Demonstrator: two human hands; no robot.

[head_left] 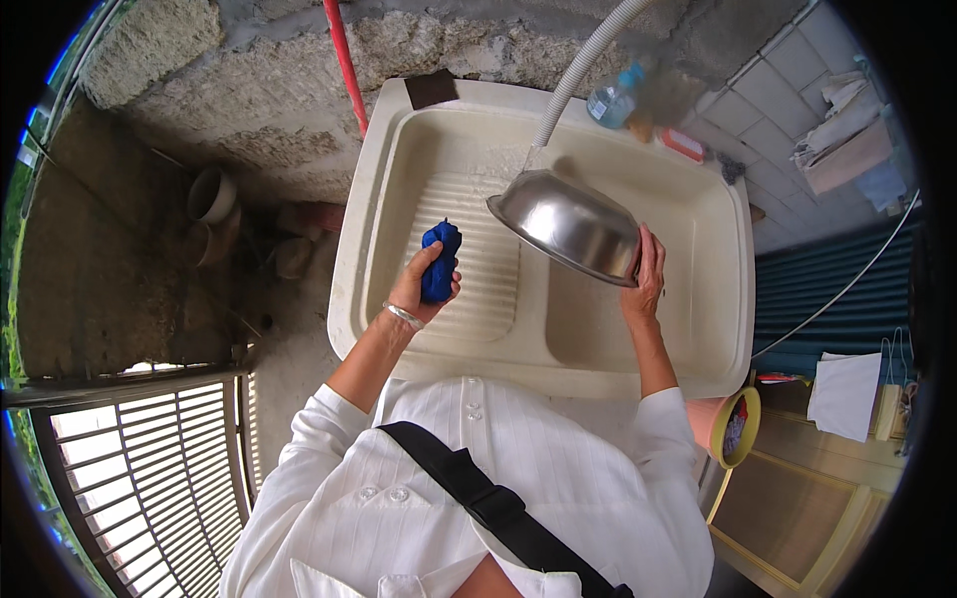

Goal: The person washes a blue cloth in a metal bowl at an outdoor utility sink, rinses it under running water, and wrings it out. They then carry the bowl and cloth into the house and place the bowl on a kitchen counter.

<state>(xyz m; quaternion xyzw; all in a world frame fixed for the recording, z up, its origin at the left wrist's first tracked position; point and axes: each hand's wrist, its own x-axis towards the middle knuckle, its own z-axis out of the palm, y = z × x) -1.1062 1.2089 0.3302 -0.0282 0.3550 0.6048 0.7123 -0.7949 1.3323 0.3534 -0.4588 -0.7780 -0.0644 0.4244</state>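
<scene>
Left hand (419, 287) closed round a bunched, deep-blue cloth (440, 263), thumb laid along it, fingers wrapped from the far side; silver-coloured bracelet (403, 317) on that wrist. Right hand (649, 261) grips the right end of a shiny, round stainless-steel basin (583, 221) at its rim; basin is tipped, outer wall up toward the viewer, the other end of its rim reaching toward the left hand and well apart from the blue cloth. Cannot tell whether the basin touches what lies under it. Both hands above a cream-coloured, two-part sink (638, 349): ribbed washboard slope (483, 284) beneath and just right of the left hand, deeper hollow below the right. Ahead of the hands and between them, a ribbed grey-white hose (578, 75) comes down to the far side of the basin, water at its mouth. Past the right hand, on the far rim, a clear bottle with a blue cap (613, 100) and near it a small red-and-white block (682, 145). Beyond the left hand, a flat dark-brown square (431, 89) on the far rim; a red pipe (345, 70) just left of that. Nearer the body than the right hand, off to its right, a pink bucket with a yellow rim (706, 424).
</scene>
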